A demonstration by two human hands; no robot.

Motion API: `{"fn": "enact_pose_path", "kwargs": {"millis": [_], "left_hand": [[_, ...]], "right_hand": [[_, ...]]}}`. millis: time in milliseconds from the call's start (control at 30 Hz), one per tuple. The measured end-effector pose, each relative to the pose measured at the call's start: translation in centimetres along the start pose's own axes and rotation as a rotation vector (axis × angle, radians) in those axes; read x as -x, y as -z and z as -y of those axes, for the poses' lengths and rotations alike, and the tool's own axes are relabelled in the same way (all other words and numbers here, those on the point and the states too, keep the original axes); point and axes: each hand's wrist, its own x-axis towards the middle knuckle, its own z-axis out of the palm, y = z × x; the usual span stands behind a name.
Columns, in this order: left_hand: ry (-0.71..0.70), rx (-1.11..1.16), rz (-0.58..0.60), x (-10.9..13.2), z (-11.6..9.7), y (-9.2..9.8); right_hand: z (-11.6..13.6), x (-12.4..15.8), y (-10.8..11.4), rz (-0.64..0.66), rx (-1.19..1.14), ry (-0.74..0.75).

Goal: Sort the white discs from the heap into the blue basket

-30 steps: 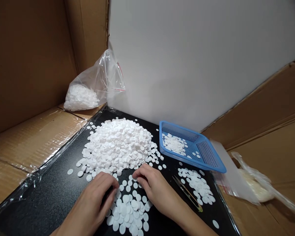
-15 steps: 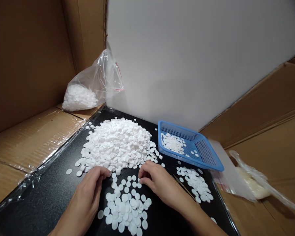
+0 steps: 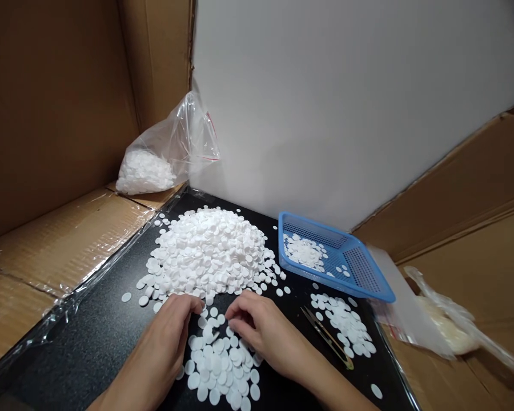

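Observation:
A big heap of small white discs (image 3: 209, 245) lies on the black tabletop. My left hand (image 3: 167, 337) is at its front edge, fingers curled together, the fingertips by a few loose discs; whatever they pinch is too hidden to name. Facing it, my right hand (image 3: 261, 328) bends over the discs with thumb and forefinger slightly apart and nothing visible between them. Between and below both hands lies a smaller spread of discs (image 3: 223, 371). One tilted disc (image 3: 216, 335) stands out at its upper edge.
A blue basket (image 3: 338, 285) holding some discs stands at the back right. In front of it lie another group of discs (image 3: 346, 325) and tweezers (image 3: 328, 337). A clear bag of white pieces (image 3: 148, 171) rests on cardboard at left; another plastic bag (image 3: 445, 325) lies right.
My right hand has moved left and slightly down, closer to my left hand. Loose discs between the hands have shifted toward the front spread. The tweezers now show more fully.

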Motion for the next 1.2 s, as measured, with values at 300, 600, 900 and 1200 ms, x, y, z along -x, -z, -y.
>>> {"fn": "enact_pose_path", "kwargs": {"millis": [300, 600, 900, 1200], "left_hand": [[-0.009, 0.031, 0.003, 0.0, -0.2, 0.2], [-0.019, 0.016, 0.067, 0.3, -1.1, 0.6], [-0.057, 0.042, 0.1, 0.4, -1.1, 0.5], [-0.101, 0.098, 0.18, 0.1, -1.2, 0.7]], "right_hand": [[1.0, -2.6, -1.9, -0.09, 0.124, 0.176], [0.5, -2.1, -2.2, -0.019, -0.129, -0.019], [-1.0, -1.7, -1.6, -0.117, -0.18, -0.081], [-1.4, -1.4, -0.2, -0.065, -0.23, -0.242]]}}
